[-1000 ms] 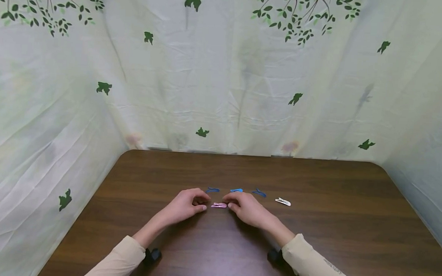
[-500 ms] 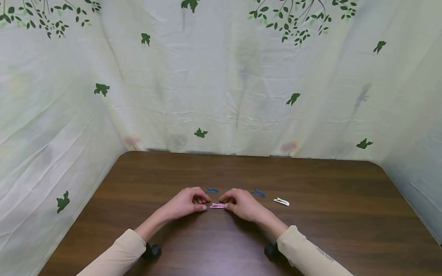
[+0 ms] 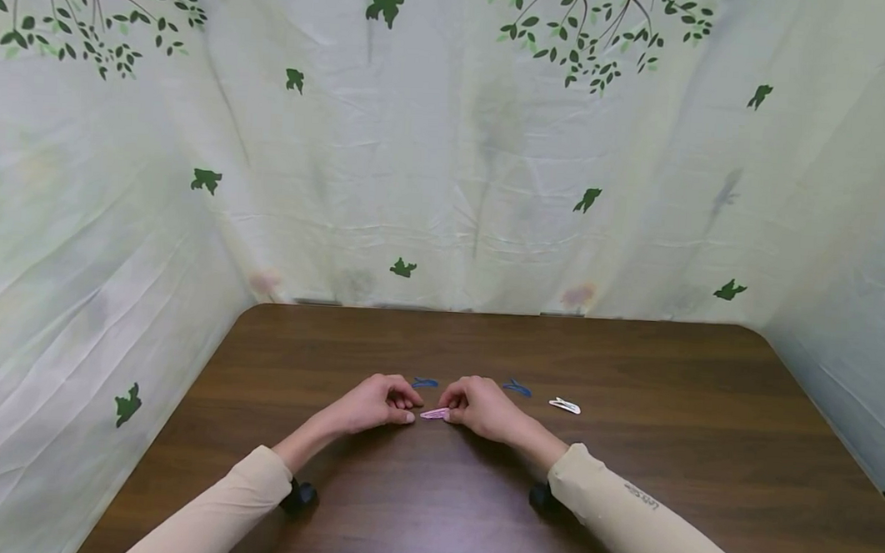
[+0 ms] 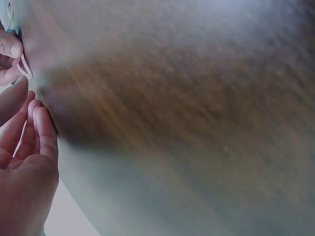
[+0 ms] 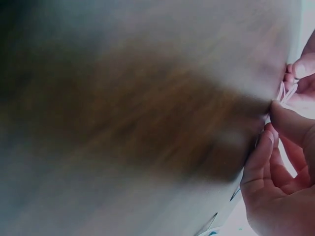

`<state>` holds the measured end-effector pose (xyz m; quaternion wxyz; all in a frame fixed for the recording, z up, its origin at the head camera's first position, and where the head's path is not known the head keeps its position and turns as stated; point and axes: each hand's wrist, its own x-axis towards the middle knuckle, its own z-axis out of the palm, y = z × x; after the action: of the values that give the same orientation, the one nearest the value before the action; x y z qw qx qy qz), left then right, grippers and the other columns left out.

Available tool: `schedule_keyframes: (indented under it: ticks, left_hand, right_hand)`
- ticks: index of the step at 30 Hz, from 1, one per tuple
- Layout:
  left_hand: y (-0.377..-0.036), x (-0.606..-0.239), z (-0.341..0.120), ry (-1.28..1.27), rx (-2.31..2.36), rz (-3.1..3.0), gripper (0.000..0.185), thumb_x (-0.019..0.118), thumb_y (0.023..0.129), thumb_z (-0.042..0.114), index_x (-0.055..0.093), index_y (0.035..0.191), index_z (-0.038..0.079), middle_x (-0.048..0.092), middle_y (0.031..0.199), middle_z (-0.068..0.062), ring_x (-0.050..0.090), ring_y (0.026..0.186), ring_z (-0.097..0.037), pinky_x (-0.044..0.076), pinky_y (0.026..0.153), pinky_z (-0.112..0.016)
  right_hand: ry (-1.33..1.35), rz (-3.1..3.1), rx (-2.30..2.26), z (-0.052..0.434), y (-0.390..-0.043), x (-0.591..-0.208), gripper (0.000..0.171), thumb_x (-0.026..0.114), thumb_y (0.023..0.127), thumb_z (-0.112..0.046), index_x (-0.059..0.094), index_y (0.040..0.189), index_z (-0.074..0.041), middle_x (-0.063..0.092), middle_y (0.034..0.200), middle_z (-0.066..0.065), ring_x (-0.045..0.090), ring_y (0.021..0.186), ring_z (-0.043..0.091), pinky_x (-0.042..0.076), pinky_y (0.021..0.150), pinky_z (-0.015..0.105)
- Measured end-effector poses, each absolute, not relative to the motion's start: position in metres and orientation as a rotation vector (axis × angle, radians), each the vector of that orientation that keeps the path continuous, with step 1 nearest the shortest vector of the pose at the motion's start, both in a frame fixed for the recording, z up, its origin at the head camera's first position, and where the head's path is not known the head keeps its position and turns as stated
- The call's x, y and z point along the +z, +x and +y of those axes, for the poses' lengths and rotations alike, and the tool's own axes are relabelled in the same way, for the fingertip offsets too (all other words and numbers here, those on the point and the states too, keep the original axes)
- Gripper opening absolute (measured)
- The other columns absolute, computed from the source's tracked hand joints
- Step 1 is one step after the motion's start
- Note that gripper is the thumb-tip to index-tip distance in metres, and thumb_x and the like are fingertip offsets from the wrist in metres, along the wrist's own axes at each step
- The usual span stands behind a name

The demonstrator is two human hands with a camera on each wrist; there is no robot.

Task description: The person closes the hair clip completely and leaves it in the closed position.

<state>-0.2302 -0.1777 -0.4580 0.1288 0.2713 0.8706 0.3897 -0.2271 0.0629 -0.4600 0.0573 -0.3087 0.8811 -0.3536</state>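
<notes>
A pink hair clip (image 3: 434,413) sits just above the dark wooden table (image 3: 627,487), between my two hands at the table's middle. My right hand (image 3: 452,411) pinches its right end, which is tilted slightly up. The curled fingertips of my left hand (image 3: 410,410) hold its left end. In the left wrist view the pink hair clip (image 4: 23,69) shows at the far left between fingertips, above my left hand (image 4: 30,98). The right wrist view shows the pink hair clip (image 5: 286,93) at the right edge, above my right hand (image 5: 270,120). Both wrist views are badly blurred.
Two blue clips (image 3: 425,382) (image 3: 517,387) lie just behind my hands, and a white clip (image 3: 565,406) lies to the right of them. Leaf-printed cloth (image 3: 447,185) walls in the table at the back and on both sides.
My right hand has closed in on the pink clip and raised its right end. It now hides the light-blue clip behind it. My left hand has stayed beside the clip's left end.
</notes>
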Motion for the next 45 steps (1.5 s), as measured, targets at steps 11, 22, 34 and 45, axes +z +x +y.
schedule_keyframes:
  ticks: [11,22,34,45]
  left_hand:
    - [-0.229,-0.456,-0.178,0.807,1.119,2.535,0.019,0.077,0.084,0.01,0.074,0.102,0.006,0.065,0.092,-0.001,0.057,0.082,-0.015,0.048,0.073,-0.026]
    - [-0.227,-0.457,-0.179,0.809,1.158,2.512,0.021,0.078,0.084,0.01,0.073,0.103,0.005,0.065,0.092,-0.002,0.057,0.083,-0.016,0.048,0.074,-0.025]
    - [-0.224,-0.453,-0.182,0.771,1.203,2.503,0.023,0.078,0.084,0.01,0.072,0.105,0.003,0.066,0.091,-0.003,0.059,0.083,-0.016,0.049,0.074,-0.024]
    - [-0.215,-0.451,-0.18,0.699,1.242,2.551,0.021,0.077,0.085,0.01,0.072,0.105,0.004,0.064,0.088,0.002,0.06,0.081,-0.016,0.051,0.068,-0.026]
  right_hand:
    - [-0.972,2.729,-0.998,0.062,-0.227,-0.46,0.004,0.079,0.083,-0.012,0.076,0.085,-0.014,0.06,0.073,-0.012,0.053,0.067,0.003,0.045,0.064,0.025]
    - [-0.977,2.758,-0.944,0.06,-0.222,-0.458,0.004,0.078,0.085,-0.018,0.075,0.082,-0.019,0.061,0.075,-0.013,0.053,0.067,0.005,0.044,0.063,0.025]
    - [-0.949,2.725,-1.03,0.067,-0.219,-0.453,0.006,0.073,0.09,-0.014,0.073,0.084,-0.016,0.064,0.074,-0.013,0.055,0.069,0.005,0.046,0.067,0.028]
    - [-0.888,2.733,-1.124,0.076,-0.209,-0.453,0.005,0.072,0.091,-0.017,0.072,0.087,-0.018,0.065,0.077,-0.013,0.057,0.073,0.005,0.046,0.07,0.028]
